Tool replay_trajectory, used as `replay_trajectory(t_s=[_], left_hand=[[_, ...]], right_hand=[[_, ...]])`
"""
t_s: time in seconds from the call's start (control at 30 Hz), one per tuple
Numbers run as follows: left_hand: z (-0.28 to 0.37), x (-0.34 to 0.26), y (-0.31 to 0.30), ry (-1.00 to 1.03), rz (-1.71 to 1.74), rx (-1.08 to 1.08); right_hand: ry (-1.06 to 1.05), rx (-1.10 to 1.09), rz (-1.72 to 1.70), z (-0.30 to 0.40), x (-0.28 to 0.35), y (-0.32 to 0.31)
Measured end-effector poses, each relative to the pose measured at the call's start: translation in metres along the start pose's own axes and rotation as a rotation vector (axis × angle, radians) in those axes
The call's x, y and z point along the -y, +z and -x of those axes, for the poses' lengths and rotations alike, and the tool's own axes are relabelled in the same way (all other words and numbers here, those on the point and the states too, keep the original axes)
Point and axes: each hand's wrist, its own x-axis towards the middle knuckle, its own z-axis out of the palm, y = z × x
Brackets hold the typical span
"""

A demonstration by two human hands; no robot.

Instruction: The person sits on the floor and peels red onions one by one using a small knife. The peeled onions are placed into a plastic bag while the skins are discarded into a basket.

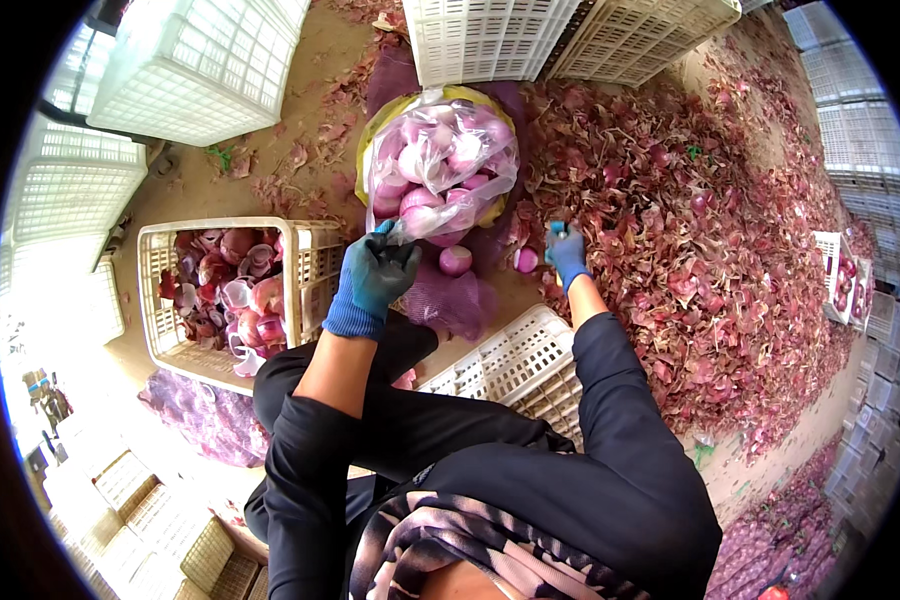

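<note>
My left hand (381,271), in a blue knit glove with a dark coated palm, grips the near edge of a clear plastic bag (480,214). Peeled red onions (420,201) fill the bag, which stands in a round yellow-rimmed container (361,169). My right hand (565,251), gloved in blue, is curled at the edge of the onion skins, with a small shiny object at its fingers that I cannot make out. A purple onion (526,259) lies just left of it. Another onion (456,259) rests on purple mesh (446,300) below the bag.
At left a plastic crate (294,285) holds unpeeled onions and skins. A wide heap of dry onion skins (690,277) covers the floor at right. White crates (487,45) stand beyond the bag. Another crate (502,352) lies by my legs, and a filled mesh sack (206,416) sits at lower left.
</note>
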Motion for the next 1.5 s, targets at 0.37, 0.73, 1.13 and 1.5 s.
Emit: replay_trajectory(t_s=[0.37, 0.73, 1.13, 1.5], left_hand=[[0.013, 0.009, 0.025, -0.013, 0.341, -0.153], [0.000, 0.009, 0.016, -0.026, 0.395, -0.090], [-0.006, 0.015, 0.002, 0.043, 0.375, -0.086], [0.004, 0.037, -0.004, 0.138, 0.071, -0.119]], right_hand=[[-0.025, -0.025, 1.176, 0.030, -0.029, 0.062], [-0.083, -0.076, 0.709, 0.000, -0.096, 0.079], [0.057, 0.381, -0.021, 0.099, 0.034, 0.043], [0.013, 0.802, -0.156, 0.178, 0.123, 0.040]])
